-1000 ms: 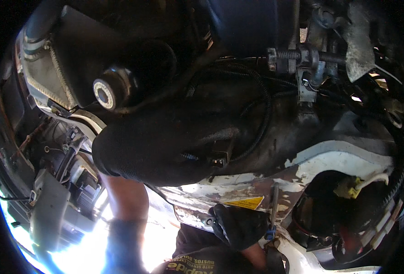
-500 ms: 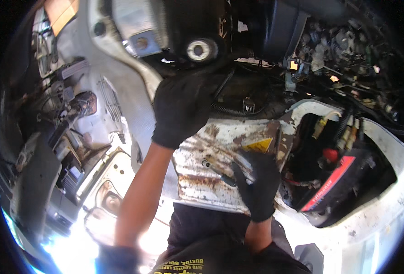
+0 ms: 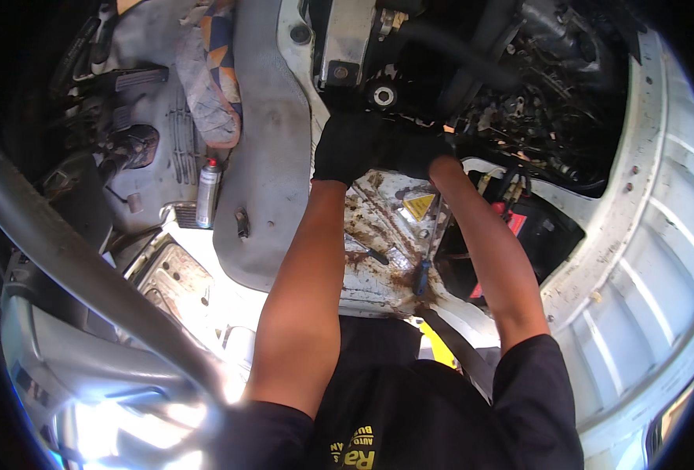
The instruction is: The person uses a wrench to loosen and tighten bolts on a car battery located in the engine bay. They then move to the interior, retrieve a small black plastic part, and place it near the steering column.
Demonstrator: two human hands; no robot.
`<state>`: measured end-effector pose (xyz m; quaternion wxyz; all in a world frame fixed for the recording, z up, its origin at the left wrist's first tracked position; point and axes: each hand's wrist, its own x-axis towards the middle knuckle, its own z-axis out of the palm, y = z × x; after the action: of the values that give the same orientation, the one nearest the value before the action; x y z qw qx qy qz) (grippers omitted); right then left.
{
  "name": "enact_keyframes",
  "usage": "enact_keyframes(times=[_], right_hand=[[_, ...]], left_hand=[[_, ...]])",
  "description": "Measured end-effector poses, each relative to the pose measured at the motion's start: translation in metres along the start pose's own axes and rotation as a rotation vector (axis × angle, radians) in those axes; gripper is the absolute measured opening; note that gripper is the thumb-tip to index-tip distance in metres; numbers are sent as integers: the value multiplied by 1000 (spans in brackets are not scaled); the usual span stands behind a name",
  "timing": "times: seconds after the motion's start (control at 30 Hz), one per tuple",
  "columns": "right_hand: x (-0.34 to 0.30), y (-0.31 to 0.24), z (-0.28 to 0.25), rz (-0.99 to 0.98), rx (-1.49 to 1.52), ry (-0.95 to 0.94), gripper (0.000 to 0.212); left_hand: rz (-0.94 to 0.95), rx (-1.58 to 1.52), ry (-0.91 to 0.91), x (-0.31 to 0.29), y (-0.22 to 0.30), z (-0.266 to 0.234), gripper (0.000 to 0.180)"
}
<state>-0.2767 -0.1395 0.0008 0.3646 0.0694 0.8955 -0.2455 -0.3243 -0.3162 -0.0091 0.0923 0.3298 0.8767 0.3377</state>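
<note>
My left hand (image 3: 347, 147), in a black glove, reaches past the far edge of a rusty white panel (image 3: 370, 205) into the dark engine bay. Beside it, also black-gloved, my right hand (image 3: 416, 152) reaches into the same spot. The fingers of both merge with the shadow, so what they touch is hidden. On the panel lie a dark-handled tool (image 3: 377, 256) with a metal shaft and a screwdriver (image 3: 423, 276) with a blue handle. A yellow triangular label (image 3: 418, 206) is stuck there too. Just beyond the hands sits a round light metal ring (image 3: 383, 95).
A battery (image 3: 547, 235) with red marking sits in a recess at the right. Hoses and wiring (image 3: 519, 117) crowd the engine bay. On the left, a spray can (image 3: 206, 193) and a patterned cloth (image 3: 212, 86) lie near the grey floor mat (image 3: 264, 157).
My right hand has left the tool on the panel and moved forward beside my left hand. The head view has shifted, showing more of the cab floor and the right side.
</note>
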Motion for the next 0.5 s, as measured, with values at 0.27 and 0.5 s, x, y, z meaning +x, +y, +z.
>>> enact_keyframes(times=[0.27, 0.5], right_hand=[[13, 47, 33, -171, 623, -215, 49], [-9, 36, 28, -414, 25, 108, 32]], left_hand=[[-97, -28, 11, 3, 5, 0, 19], [-158, -4, -30, 5, 2, 0, 19]])
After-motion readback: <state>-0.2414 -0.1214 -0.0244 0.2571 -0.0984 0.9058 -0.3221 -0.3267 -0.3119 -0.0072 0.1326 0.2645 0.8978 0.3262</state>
